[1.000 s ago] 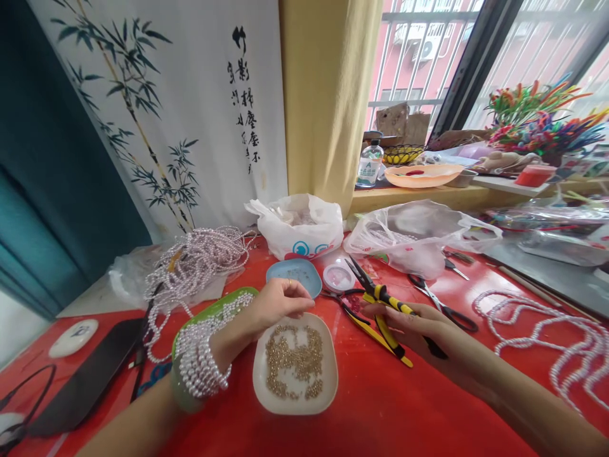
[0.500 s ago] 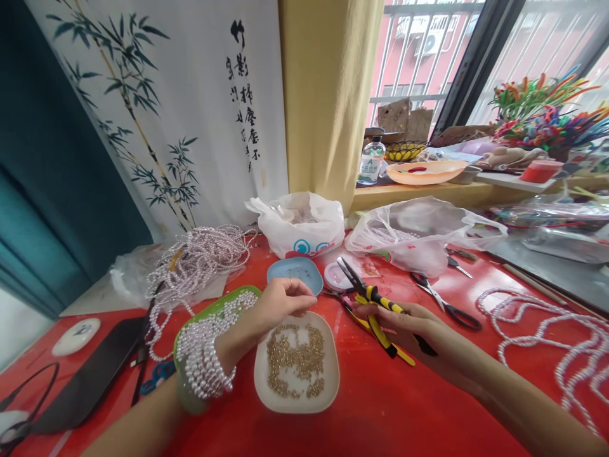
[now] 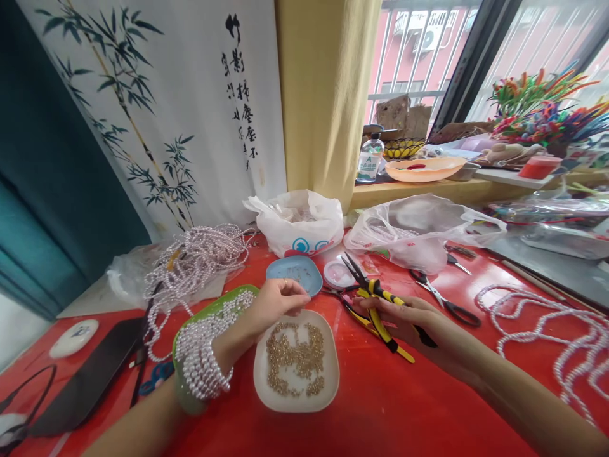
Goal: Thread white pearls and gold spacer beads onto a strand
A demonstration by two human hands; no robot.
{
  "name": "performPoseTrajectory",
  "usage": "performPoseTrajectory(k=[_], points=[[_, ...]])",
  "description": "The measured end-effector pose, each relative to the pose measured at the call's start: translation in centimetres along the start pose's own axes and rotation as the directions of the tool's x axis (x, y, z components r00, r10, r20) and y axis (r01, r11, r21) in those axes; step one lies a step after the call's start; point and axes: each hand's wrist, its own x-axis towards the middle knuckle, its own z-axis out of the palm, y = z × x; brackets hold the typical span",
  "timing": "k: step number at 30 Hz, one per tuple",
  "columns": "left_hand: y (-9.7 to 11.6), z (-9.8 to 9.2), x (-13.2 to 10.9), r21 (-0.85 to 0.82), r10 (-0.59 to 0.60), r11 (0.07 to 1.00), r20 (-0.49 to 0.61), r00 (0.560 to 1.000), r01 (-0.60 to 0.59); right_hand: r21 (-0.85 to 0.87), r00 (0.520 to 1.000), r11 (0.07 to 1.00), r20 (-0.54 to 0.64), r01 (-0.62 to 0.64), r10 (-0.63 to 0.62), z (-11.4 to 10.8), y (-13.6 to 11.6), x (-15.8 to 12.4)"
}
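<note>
My left hand (image 3: pixel 280 299) hovers over the far edge of a cream dish (image 3: pixel 259 387) of small gold beads (image 3: pixel 299 355). Its thumb and fingertips are pinched together; whatever they hold is too small to make out. Pearl-bead strands (image 3: pixel 202 371) wrap around the left wrist. To the right of the dish, my right hand (image 3: pixel 404 317) grips long-nose pliers (image 3: pixel 364 279) with yellow and black handles, jaws pointing up and left. Another tool with red and yellow handles (image 3: pixel 354 314) lies beneath them, partly hidden. A blue dish (image 3: pixel 278 271) with tiny pieces sits beyond my left hand.
Left of the dish are a green tray (image 3: pixel 205 315) of loose pearl beads and a heap of pearl strands (image 3: pixel 195 254). Scissors (image 3: pixel 440 298) and more strands (image 3: pixel 537 311) lie right. Two plastic bags (image 3: pixel 299 222) stand at the back, near a round clear container (image 3: pixel 339 274).
My left hand has shifted slightly left and its fingertips are lower. The pliers in my right hand have turned a little. The whole view has moved slightly.
</note>
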Motion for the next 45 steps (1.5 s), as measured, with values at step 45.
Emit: performPoseTrajectory(k=[45], points=[[4.3,-0.3,3.6,0.139,-0.028,0.990,0.331,0.943,-0.020,-0.421,0.984,0.906,-0.175,-0.045,-0.032,0.6,-0.5,0.5]])
